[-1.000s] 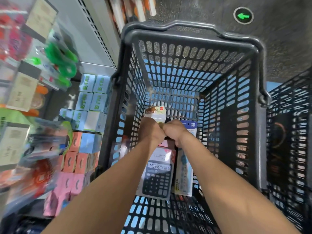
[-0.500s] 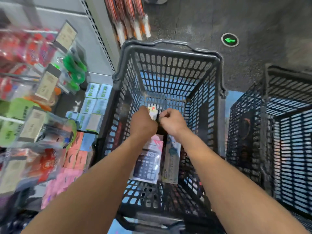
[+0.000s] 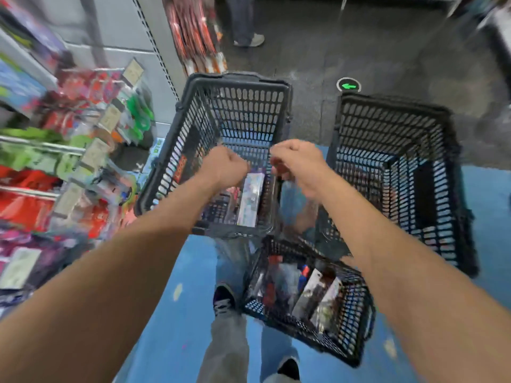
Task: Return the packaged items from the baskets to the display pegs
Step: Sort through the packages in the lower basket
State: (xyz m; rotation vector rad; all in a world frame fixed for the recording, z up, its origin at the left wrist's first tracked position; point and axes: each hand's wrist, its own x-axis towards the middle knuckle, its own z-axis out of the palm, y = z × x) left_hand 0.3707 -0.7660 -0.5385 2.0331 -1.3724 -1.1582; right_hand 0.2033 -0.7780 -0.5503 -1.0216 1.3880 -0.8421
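A shop aisle: metal display pegs (image 3: 41, 139) hung with bright packaged goods (image 3: 25, 205) and paper price tags (image 3: 132, 72), three black perforated plastic shopping baskets (image 3: 237, 77) on a blue floor (image 3: 177, 327), and a round green arrow floor marker (image 3: 349, 85).

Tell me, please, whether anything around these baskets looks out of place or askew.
The nearest basket sits skewed, turned at an angle to the left basket and right basket; its packages lie jumbled. Nothing looks spilled or damaged, though the picture is blurred.
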